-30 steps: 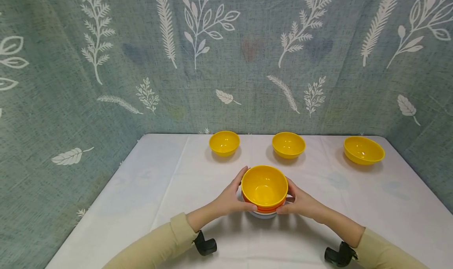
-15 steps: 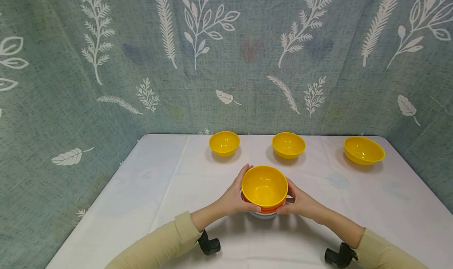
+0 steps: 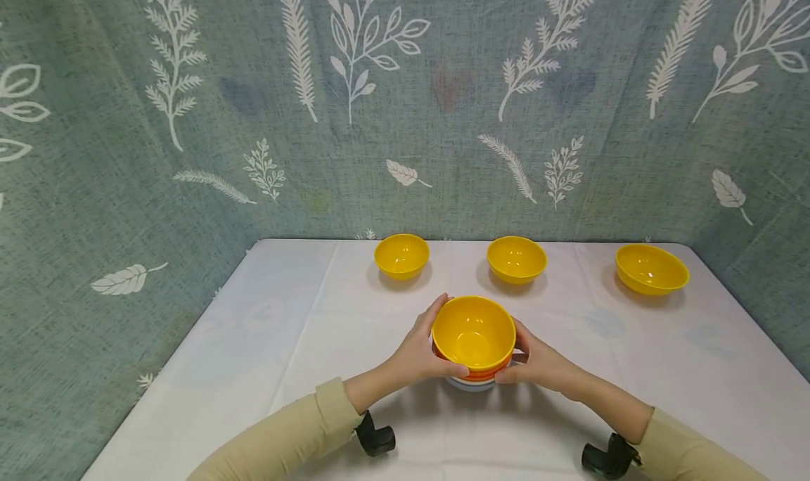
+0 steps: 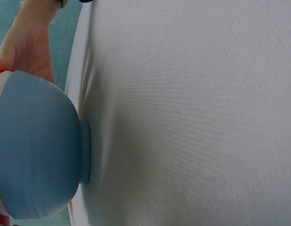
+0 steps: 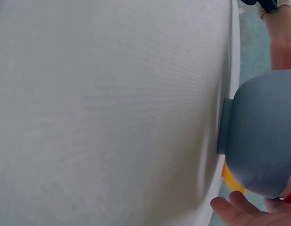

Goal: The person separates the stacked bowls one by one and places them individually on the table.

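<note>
A nested stack of bowls stands upright between my hands in the head view. On top is a yellow bowl (image 3: 473, 332), its inside facing up. Below it shows an orange bowl (image 3: 482, 375), and at the bottom a pale blue bowl (image 4: 39, 146) whose foot sits right at the white cloth. My left hand (image 3: 420, 351) grips the stack's left side, thumb across the front and fingers behind. From the right, my right hand (image 3: 547, 363) holds it with the thumb at the orange layer. The right wrist view shows the blue bowl (image 5: 263, 132) above fingertips (image 5: 223, 207).
Three yellow bowls stand along the back of the white-covered table (image 3: 354, 326): a left one (image 3: 401, 257), a middle one (image 3: 515, 260) and a wider right one (image 3: 650, 270). A green leaf-patterned curtain (image 3: 443, 157) rises behind and at both sides.
My left hand and forearm have shifted slightly to the right, the thumb sliding further across the front of the stack. The right hand and all the bowls look almost unmoved.
</note>
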A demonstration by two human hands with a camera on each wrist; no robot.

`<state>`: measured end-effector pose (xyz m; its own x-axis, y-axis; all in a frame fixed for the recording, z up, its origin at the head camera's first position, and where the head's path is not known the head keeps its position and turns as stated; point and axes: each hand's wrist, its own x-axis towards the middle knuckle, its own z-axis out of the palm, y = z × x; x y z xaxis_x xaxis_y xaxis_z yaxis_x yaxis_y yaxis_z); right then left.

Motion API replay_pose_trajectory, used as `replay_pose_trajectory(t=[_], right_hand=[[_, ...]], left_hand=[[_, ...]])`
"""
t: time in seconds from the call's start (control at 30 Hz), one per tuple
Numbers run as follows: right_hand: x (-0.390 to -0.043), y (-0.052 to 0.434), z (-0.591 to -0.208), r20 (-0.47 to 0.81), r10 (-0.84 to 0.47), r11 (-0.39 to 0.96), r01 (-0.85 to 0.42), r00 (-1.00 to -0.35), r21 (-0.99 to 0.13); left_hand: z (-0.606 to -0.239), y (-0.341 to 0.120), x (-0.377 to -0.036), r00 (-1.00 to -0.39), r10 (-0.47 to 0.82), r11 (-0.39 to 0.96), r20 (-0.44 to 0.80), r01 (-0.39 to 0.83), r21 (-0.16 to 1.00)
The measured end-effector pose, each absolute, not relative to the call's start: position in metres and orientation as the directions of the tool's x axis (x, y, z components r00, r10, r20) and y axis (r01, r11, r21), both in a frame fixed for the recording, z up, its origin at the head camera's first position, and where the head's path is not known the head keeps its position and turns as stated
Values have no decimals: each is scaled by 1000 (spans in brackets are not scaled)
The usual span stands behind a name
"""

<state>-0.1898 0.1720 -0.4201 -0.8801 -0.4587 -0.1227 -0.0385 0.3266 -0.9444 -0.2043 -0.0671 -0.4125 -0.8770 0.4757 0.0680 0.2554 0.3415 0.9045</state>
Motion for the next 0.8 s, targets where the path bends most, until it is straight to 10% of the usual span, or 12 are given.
replay_pose_trajectory(t=[0.8], right_hand=[[-189, 172, -417, -146, -441, 342, -15, -886, -940]], left_hand=[[-393, -68, -200, -877, 461, 335, 138, 316, 888]])
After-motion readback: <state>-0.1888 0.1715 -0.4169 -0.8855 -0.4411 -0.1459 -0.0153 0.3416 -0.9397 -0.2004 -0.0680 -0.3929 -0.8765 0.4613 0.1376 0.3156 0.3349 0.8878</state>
